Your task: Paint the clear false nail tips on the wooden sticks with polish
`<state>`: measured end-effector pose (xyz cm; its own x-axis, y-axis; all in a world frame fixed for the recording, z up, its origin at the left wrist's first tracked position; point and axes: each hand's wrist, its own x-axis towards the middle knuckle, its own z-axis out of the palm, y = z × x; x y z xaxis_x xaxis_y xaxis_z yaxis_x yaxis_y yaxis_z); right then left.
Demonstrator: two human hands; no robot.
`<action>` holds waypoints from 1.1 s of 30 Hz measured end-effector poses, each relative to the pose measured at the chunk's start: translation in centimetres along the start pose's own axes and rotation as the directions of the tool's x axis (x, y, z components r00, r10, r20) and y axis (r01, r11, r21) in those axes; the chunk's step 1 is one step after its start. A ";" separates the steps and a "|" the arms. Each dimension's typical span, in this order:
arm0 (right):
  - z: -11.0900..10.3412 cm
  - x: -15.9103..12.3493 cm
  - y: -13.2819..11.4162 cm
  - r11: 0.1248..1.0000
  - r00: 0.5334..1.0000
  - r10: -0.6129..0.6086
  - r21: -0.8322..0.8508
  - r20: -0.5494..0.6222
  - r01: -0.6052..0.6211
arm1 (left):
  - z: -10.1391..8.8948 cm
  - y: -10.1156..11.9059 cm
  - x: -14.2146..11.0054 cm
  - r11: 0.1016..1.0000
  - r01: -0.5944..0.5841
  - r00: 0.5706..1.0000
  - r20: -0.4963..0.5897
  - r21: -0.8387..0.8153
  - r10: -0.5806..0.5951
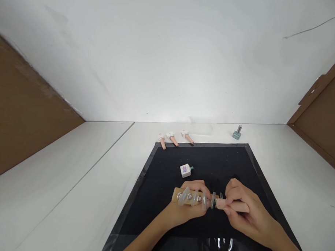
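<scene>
My left hand [193, 210] is closed around a tan nail-tip holder [176, 195] studded with several shiny metal balls. Several translucent false nail tips [194, 198] stick up from it at a slant. My right hand [247, 212] pinches a nail polish brush by its long pink cap [240, 206]. The brush end, dark where it shows, meets a nail tip at the right end of the holder. Beyond my left hand, a white nail polish bottle [185, 170] with a purple design sits on the black mat, a dark green neck at its right side.
Three white bottles with pink caps lie at the mat's far edge, among them a polish bottle [184, 133]. A teal polish bottle [236, 135] with a grey cap rests farther right. A clear tray [201, 129] stands near the white wall. Brown boards flank both sides.
</scene>
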<state>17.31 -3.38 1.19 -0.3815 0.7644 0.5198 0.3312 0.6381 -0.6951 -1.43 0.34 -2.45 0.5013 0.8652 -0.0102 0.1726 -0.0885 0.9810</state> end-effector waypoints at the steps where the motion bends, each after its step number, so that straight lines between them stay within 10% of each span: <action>1: 0.0 0.0 0.0 1.000 1.000 -0.006 -0.008 0.005 0.006 | 0.0 -0.1 0.0 1.000 -0.003 1.000 -0.002 0.011 0.003; 22: 0.0 -0.3 0.0 0.990 0.988 0.117 0.071 0.096 -0.124 | 0.1 -1.2 0.0 0.979 -0.191 0.982 0.020 0.073 0.190; 33: 0.7 -0.7 0.4 0.853 0.950 0.301 0.467 -0.079 -0.231 | -0.1 0.0 -0.7 0.987 -0.105 0.993 0.039 -0.121 0.110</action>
<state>17.09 -3.77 0.18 -0.1946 0.9256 0.3246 -0.0326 0.3246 -0.9453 -1.83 -0.19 -2.45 0.5497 0.8304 0.0907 0.0153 -0.1186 0.9928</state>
